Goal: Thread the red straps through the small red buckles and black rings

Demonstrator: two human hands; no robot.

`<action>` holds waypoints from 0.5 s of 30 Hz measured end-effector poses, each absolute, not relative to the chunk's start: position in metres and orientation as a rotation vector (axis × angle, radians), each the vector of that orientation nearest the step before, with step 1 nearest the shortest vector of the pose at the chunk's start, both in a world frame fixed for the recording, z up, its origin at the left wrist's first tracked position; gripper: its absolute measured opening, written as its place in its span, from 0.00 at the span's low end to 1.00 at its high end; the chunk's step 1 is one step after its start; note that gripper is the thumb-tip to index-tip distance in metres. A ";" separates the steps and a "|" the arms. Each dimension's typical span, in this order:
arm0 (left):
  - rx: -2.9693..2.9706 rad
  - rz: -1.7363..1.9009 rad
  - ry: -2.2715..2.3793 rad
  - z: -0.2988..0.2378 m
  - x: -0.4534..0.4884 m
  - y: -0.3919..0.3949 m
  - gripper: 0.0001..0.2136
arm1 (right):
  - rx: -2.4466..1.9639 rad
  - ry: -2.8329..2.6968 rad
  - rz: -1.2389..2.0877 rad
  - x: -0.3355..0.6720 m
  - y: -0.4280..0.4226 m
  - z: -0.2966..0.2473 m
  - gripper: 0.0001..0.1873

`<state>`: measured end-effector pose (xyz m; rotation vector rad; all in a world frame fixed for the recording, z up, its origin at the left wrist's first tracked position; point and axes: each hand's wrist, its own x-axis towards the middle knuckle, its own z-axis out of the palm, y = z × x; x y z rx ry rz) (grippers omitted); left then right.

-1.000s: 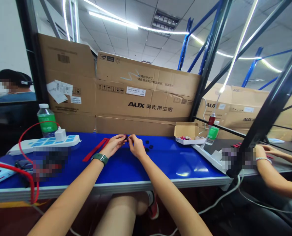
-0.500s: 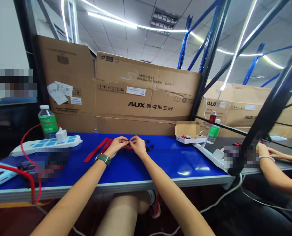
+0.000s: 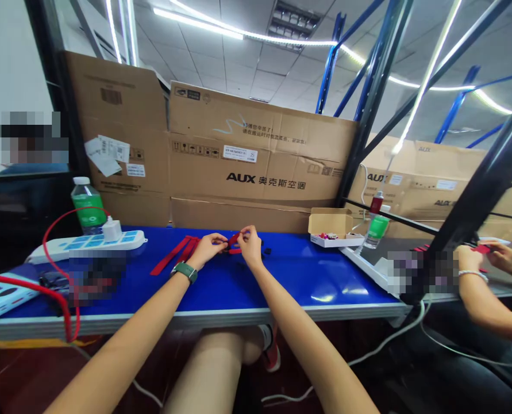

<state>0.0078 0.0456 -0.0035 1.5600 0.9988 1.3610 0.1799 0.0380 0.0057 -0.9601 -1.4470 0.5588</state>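
1. Together, the person's two bare hands work just above a blue-topped workbench (image 3: 296, 286), seen from the person's own head. Both forearms reach in from the bottom of the view.
2. Grip: the left hand (image 3: 207, 250) and the right hand (image 3: 249, 247) are both closed in a pinch on a small red piece (image 3: 234, 240), which sits between them, just above the middle of the bench. Its exact shape is hidden by the fingers.
3. A watch with a green strap (image 3: 184, 272) circles the left wrist.
4. Just left of the hands, long red straps (image 3: 178, 254) lie flat on the bench, angled across it. Just right of the hands lie a few small black pieces (image 3: 266, 251).
5. Farther left, a white power strip (image 3: 87, 244) carries a white plug (image 3: 111, 229). A green-labelled bottle (image 3: 88, 206) stands behind it, and a red cable (image 3: 53, 244) loops nearby. A pale blue device (image 3: 6, 296) sits at the left edge, and a pixelated patch (image 3: 96, 276) hides whatever lies in front of the strip.
6. Right of the hands, an open cardboard box (image 3: 330, 229) holds small red items.
7. Large AUX cartons (image 3: 256, 167) stand behind the bench.
8. At the right, a co-worker's hand (image 3: 502, 256) holds a red piece (image 3: 482, 249).
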 end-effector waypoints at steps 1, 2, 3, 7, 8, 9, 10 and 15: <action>1.561 1.363 0.990 -0.004 0.009 0.045 0.19 | -0.894 -1.434 0.631 0.180 0.039 0.005 0.12; 1.559 1.361 0.980 -0.004 0.009 0.045 0.19 | -0.847 -1.437 0.687 0.180 0.040 0.004 0.15; 1.555 1.361 0.970 -0.004 0.010 0.045 0.20 | -0.821 -1.449 0.725 0.180 0.041 0.004 0.18; 1.516 1.376 0.907 -0.002 0.011 0.043 0.22 | -0.799 -1.568 0.711 0.179 0.040 0.005 0.17; 1.494 1.375 0.887 -0.001 0.011 0.042 0.23 | -0.788 -1.591 0.665 0.178 0.039 0.006 0.15; 1.470 1.368 0.869 -0.001 0.011 0.042 0.25 | -0.778 -1.608 0.611 0.179 0.037 0.007 0.13; 1.445 1.358 0.856 0.000 0.011 0.041 0.26 | -0.773 -1.624 0.550 0.179 0.036 0.008 0.10; 1.397 1.375 0.888 0.002 0.009 0.039 0.25 | -0.796 -1.804 0.226 0.184 0.033 0.011 0.04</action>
